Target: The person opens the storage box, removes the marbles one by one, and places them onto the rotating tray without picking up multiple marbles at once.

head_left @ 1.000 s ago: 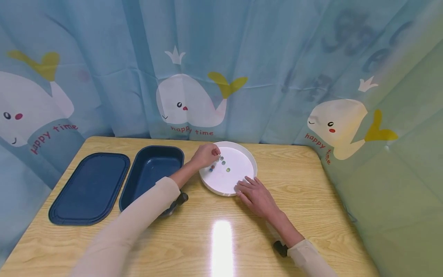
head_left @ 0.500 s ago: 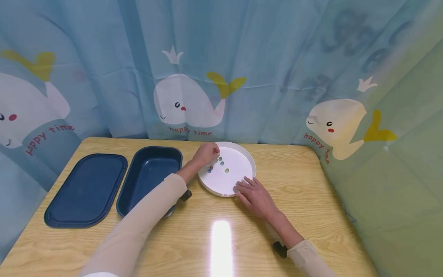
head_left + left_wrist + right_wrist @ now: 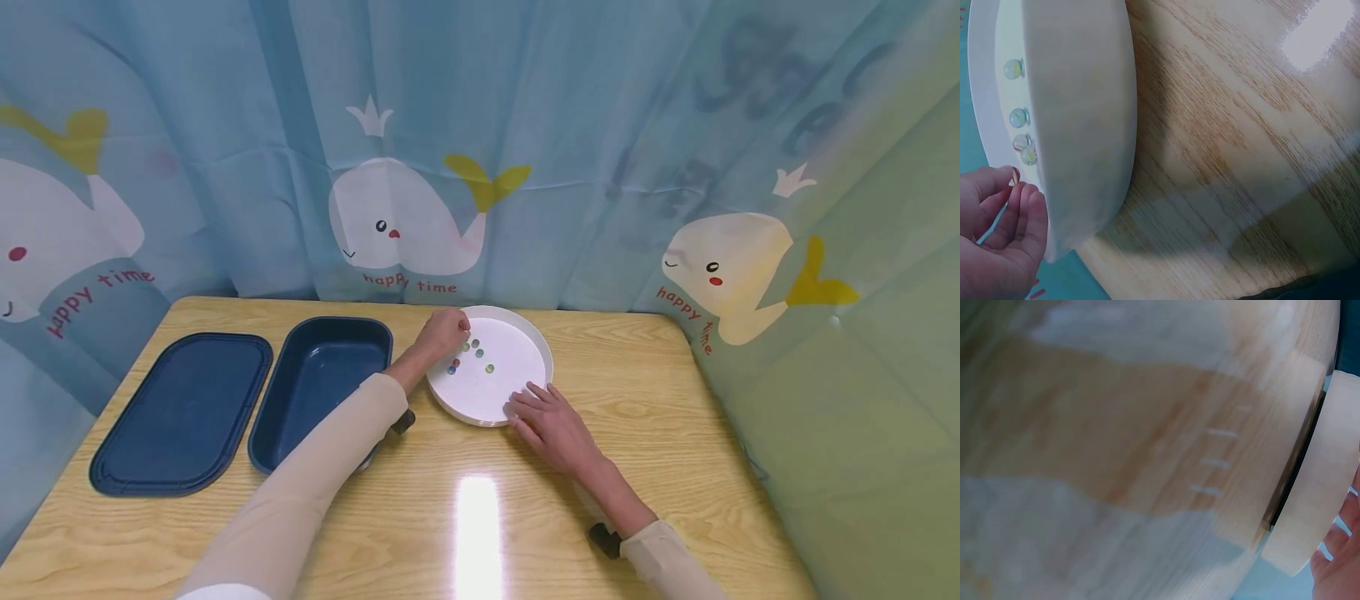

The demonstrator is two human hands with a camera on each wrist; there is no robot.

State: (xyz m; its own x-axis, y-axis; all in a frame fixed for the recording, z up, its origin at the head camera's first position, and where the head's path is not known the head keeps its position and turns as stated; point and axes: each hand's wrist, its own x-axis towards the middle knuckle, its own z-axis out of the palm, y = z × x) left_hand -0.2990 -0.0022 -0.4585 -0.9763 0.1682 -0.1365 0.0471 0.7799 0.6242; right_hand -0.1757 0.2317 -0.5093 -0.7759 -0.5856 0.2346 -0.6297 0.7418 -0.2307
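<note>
In the head view my left hand [image 3: 444, 331] is over the left rim of a round white tray [image 3: 517, 400]. Its thumb and fingertips pinch a small marble [image 3: 1015, 176] with an orange-red streak, mostly hidden by the fingers in the left wrist view. Several glass marbles lie on the tray floor, among them a greenish one [image 3: 490, 368] and a blue one [image 3: 452, 370]. My right hand [image 3: 557, 427] rests on the tray's near right rim, fingers extended over it. At the edge of the right wrist view, part of that hand [image 3: 1341, 569] shows against the tray's side.
Left of the tray stands a deep dark blue bin [image 3: 300, 400], partly behind the left forearm. Farther left, a flat dark blue lid [image 3: 183, 412] lies on the wooden table [image 3: 622, 358]. A blue whale-print curtain [image 3: 585, 167] hangs behind the table.
My left hand has shifted slightly left, showing more of a marble beside its fingertips. The right hand stays on the rim. The head view has turned a little.
</note>
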